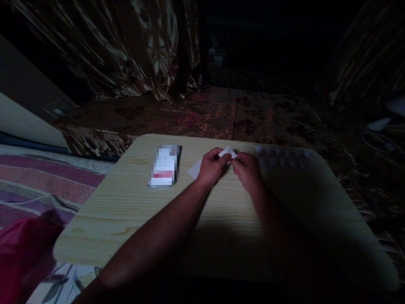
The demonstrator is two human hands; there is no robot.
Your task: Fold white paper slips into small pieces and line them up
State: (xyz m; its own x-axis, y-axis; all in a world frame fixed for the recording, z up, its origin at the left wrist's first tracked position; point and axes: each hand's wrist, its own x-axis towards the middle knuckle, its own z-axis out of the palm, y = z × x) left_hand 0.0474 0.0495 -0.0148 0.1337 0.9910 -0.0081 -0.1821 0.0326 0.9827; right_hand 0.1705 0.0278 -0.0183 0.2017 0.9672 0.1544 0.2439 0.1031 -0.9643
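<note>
Between my two hands is a small piece of white folded paper, with its pointed tip facing away from me and a crease down its middle. My left hand is closed on its left side, the thumb pressed on the paper. The fingers of my right hand pinch its right corner. Beneath and left of my left hand, a flat white sheet of paper lies on the wooden table. Right of my right hand, several small folded paper pieces sit in two rows in shadow.
A blurred-out phone-like object lies on the table's left part. Patterned curtains hang behind, above a patterned cloth-covered ledge. Striped bedding and a red cloth are at the left. The right side is very dark.
</note>
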